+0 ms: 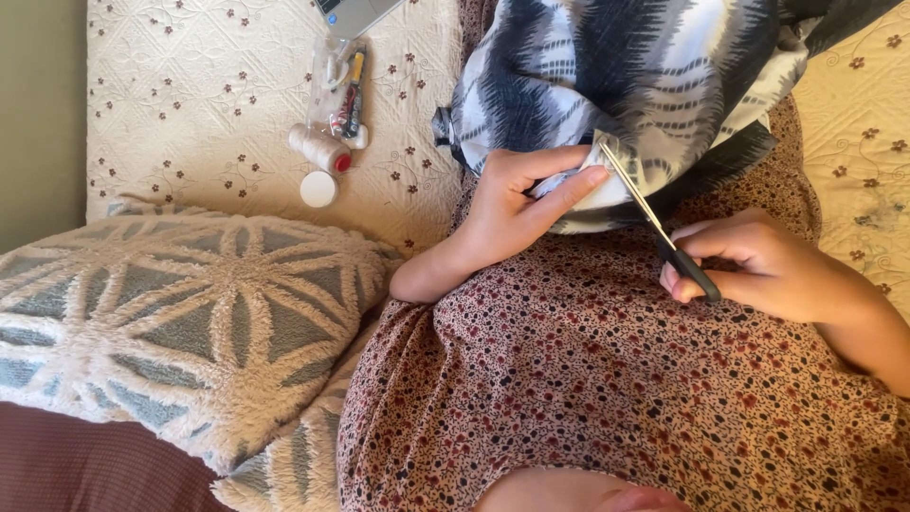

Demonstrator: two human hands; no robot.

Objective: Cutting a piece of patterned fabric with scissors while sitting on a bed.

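I am pinching the edge of the dark-and-white patterned fabric [654, 66] with my left hand [517, 199], fingers closed on its hem as it is lying bunched over my lap. My right hand [758, 265] is gripping the black handles of small scissors [664, 228], blades reaching up to the hem. A spool of thread [320, 149] and white cap [318, 189] are lying well apart on the quilted bedspread [190, 95], beside a tufted cushion [180, 322]
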